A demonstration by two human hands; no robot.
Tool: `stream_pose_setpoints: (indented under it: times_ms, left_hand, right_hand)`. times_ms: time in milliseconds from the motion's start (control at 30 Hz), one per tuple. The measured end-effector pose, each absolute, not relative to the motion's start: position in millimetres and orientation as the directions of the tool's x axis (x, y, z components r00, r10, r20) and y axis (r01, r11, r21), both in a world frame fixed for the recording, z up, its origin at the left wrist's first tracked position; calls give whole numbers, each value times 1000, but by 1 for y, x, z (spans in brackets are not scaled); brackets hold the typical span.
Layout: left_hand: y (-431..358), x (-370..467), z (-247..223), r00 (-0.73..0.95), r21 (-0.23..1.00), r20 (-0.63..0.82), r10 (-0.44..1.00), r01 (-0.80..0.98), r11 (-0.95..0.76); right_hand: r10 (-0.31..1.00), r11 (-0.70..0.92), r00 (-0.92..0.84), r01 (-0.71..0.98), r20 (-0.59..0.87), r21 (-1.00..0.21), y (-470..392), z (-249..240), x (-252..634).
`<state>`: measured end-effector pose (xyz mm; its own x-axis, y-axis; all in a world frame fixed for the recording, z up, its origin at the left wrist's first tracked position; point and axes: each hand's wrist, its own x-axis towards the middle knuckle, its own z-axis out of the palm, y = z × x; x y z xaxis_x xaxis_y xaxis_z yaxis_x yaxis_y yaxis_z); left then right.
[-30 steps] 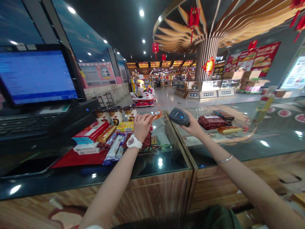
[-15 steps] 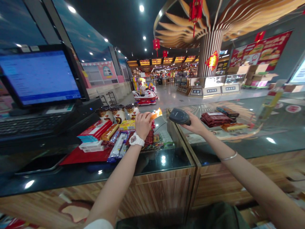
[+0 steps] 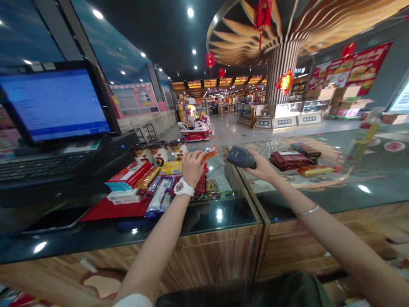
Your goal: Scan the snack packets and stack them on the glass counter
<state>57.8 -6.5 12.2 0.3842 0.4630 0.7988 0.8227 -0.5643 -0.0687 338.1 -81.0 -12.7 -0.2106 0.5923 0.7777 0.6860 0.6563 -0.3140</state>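
Presently, your left hand [image 3: 192,168] is pinching an orange packet [image 3: 210,152] near the scanner [image 3: 239,156] your right hand [image 3: 261,166] is clasping, apparently mid-item; a snack pile [image 3: 159,195] is lying beside the left, wrapped packs [image 3: 289,160] beyond the right; which is finished isn't showing.

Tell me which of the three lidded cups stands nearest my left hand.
The rightmost cup, just beyond your left hand; the middle cup and leftmost cup stand farther left.

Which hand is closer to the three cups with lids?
The left hand: it is just right of the lidded cups, holding an orange-wrapped snack. The right hand is farther right, holding the barcode scanner.
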Motion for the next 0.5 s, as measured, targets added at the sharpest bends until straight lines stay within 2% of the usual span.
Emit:
stream_pose_setpoints:
  times_ms: [500]
  left_hand:
    - [-8, 61, 9, 416, -95, 805, 423, 794, -600]
  right_hand:
    - [772, 522, -248, 773, 585, -361, -56, -35, 360]
